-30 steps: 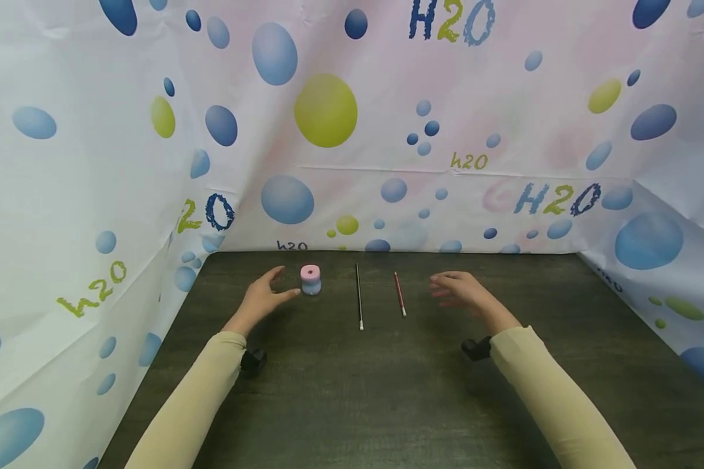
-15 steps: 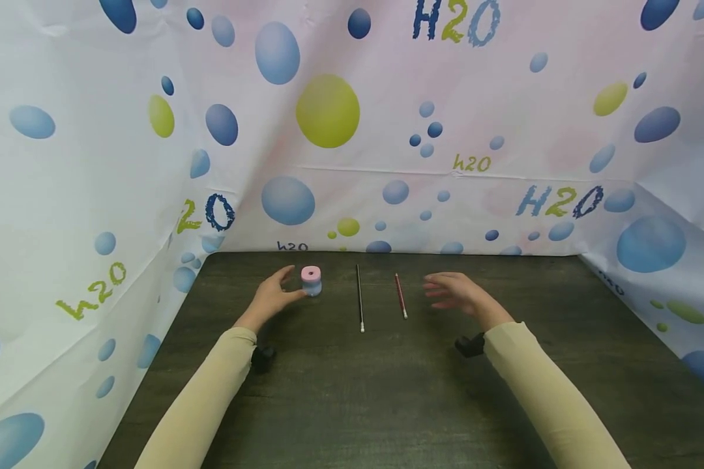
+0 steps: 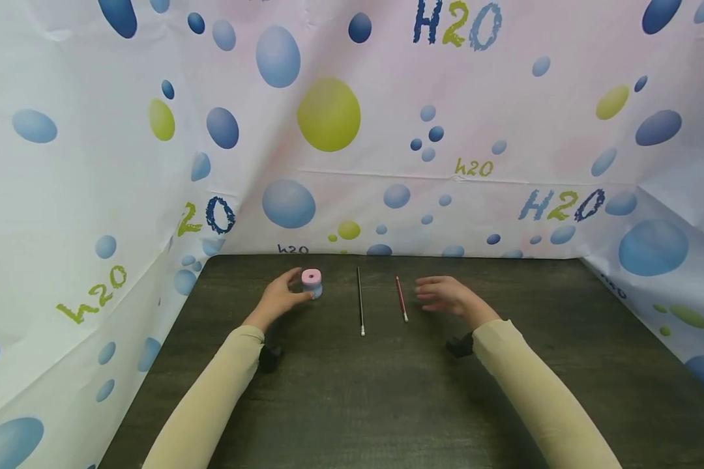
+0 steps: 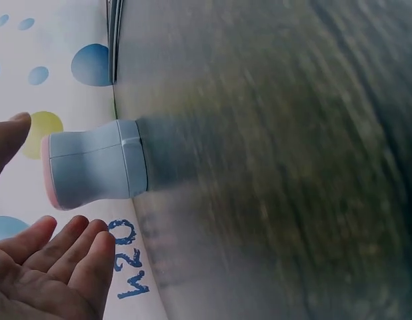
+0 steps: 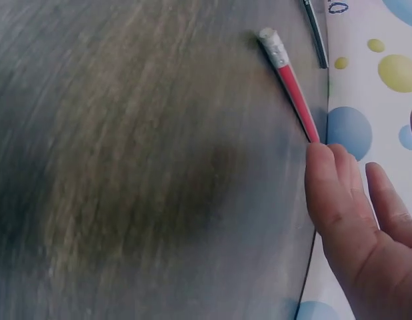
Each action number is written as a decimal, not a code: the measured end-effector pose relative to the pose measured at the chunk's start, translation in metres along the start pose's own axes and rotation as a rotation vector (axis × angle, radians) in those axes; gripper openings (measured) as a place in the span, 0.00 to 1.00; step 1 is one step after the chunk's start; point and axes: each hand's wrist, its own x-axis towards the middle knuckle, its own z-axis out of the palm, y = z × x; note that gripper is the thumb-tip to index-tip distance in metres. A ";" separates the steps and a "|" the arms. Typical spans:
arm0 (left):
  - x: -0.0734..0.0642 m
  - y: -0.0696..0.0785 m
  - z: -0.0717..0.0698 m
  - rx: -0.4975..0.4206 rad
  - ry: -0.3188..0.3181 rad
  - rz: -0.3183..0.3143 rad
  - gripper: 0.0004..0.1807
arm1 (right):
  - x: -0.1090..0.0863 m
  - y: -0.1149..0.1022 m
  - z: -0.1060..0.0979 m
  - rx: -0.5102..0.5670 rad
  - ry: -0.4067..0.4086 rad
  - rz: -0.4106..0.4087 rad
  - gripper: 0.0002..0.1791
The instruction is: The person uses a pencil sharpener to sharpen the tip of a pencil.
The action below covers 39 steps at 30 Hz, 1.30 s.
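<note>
A small pencil sharpener [image 3: 311,279], light blue with a pink top that has a hole in it, stands upright towards the back left of the table. My left hand [image 3: 278,299] reaches round it with thumb and fingers spread. In the left wrist view a gap shows between the sharpener's body [image 4: 96,165] and the fingers [image 4: 76,257]. To the right lies a red pencil [image 3: 401,298] with a white eraser end towards me. My right hand [image 3: 446,296] hovers just right of it, fingers extended, and in the right wrist view the fingertips overlap the pencil's far part.
A longer dark pencil [image 3: 360,303], its white end towards me, lies between the sharpener and the red pencil. The dark wooden table [image 3: 352,404] ends at a white backdrop [image 3: 387,85] printed with blue and green dots, which also rises at both sides.
My left hand has moved right, bringing thumb and fingers to the sides of the sharpener. My right hand has shifted left, closer to the red pencil. The sharpener and pencils stay in place.
</note>
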 end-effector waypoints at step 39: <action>0.019 -0.006 0.009 -0.061 -0.013 -0.034 0.38 | 0.031 0.001 0.014 -0.079 -0.001 0.050 0.29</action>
